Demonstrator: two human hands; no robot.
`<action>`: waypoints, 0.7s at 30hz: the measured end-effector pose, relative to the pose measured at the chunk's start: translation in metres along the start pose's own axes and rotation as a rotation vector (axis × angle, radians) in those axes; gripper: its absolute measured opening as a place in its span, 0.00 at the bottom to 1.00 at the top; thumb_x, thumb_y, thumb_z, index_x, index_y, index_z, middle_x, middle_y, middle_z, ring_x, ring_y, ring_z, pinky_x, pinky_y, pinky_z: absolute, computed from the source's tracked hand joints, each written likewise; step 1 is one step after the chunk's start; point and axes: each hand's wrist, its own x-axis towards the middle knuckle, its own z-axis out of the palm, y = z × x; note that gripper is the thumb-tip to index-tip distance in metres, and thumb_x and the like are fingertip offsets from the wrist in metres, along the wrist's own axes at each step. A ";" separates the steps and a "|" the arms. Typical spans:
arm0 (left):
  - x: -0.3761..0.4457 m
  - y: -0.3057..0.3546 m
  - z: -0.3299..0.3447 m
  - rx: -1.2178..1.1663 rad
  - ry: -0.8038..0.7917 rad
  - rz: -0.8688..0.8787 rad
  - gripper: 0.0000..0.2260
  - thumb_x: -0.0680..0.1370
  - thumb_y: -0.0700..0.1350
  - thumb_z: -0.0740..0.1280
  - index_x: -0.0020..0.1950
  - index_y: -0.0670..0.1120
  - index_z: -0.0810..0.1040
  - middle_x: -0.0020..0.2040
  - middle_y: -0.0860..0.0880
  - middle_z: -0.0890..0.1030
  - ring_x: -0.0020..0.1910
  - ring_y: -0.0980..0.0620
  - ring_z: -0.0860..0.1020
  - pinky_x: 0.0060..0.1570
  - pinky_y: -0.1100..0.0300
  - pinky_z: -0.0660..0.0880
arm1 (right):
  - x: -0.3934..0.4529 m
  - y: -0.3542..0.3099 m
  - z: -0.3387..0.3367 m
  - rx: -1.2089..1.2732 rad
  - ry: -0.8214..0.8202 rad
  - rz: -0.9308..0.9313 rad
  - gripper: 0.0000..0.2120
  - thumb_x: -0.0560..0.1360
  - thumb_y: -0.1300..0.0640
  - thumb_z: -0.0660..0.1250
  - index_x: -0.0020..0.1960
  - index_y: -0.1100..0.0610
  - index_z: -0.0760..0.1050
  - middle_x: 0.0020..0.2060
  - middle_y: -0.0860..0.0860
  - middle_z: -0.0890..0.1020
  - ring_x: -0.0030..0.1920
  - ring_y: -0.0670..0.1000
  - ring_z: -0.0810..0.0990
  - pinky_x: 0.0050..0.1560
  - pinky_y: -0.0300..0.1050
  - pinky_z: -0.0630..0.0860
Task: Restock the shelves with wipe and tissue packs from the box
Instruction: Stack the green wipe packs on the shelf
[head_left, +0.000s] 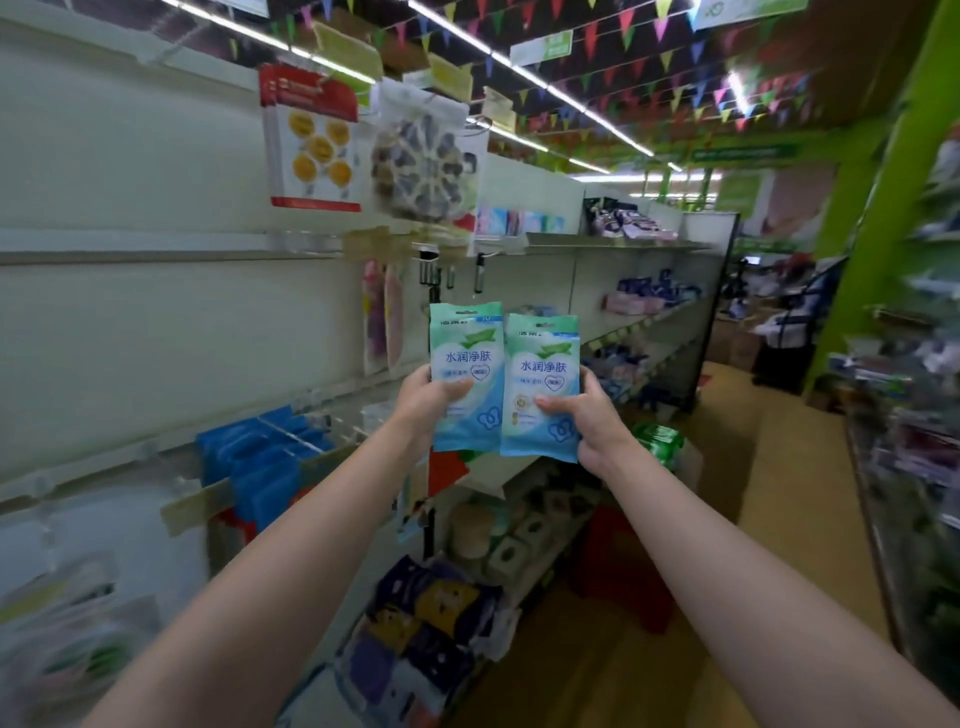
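You've got both arms stretched out in front of you, a wipe pack in each hand, held up against the shelving on your left. Your left hand (422, 400) grips the left wipe pack (466, 376) by its lower left edge, fingers (457, 388) clamped across the front with the thumb lying over the pale green print. Your right hand (587, 415) has the right wipe pack (542, 387) by its lower right edge, thumb pressed flat on the front, the other fingers hidden behind it. Both packs stand upright, side by side, the right one overlapping the left one's edge and sitting a touch lower. They're in the air, not on any shelf.

Behind the packs, bare metal hooks (434, 270) hang just above their tops. Further up, a red-topped card (311, 140) with yellow discs hangs beside a clear bag (418, 166) of dark items. Down to your left, blue packs (260, 457) line a peg row, and dark patterned packs (415, 629) sit on the lowest shelf near your left forearm. A green pack (660, 441) shows just past your right wrist. The aisle floor (779, 467) runs off to the right, blurred.
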 end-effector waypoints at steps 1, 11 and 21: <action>0.010 -0.002 0.008 0.017 -0.005 -0.001 0.12 0.77 0.35 0.65 0.60 0.37 0.73 0.55 0.39 0.80 0.49 0.40 0.81 0.44 0.46 0.80 | 0.007 -0.001 -0.008 0.006 0.017 -0.004 0.25 0.70 0.75 0.67 0.61 0.58 0.65 0.52 0.58 0.80 0.45 0.59 0.82 0.47 0.59 0.80; 0.146 -0.033 0.110 0.042 -0.156 -0.010 0.05 0.76 0.35 0.65 0.52 0.40 0.75 0.54 0.39 0.80 0.51 0.39 0.80 0.53 0.40 0.77 | 0.109 -0.029 -0.101 0.010 0.194 -0.069 0.23 0.69 0.75 0.66 0.59 0.57 0.67 0.51 0.58 0.80 0.47 0.61 0.82 0.47 0.59 0.80; 0.274 -0.048 0.206 0.033 -0.254 0.028 0.12 0.77 0.36 0.65 0.60 0.37 0.72 0.52 0.41 0.80 0.43 0.46 0.81 0.39 0.53 0.80 | 0.221 -0.074 -0.184 -0.007 0.290 -0.143 0.23 0.70 0.73 0.66 0.60 0.58 0.66 0.50 0.58 0.80 0.45 0.59 0.82 0.46 0.58 0.80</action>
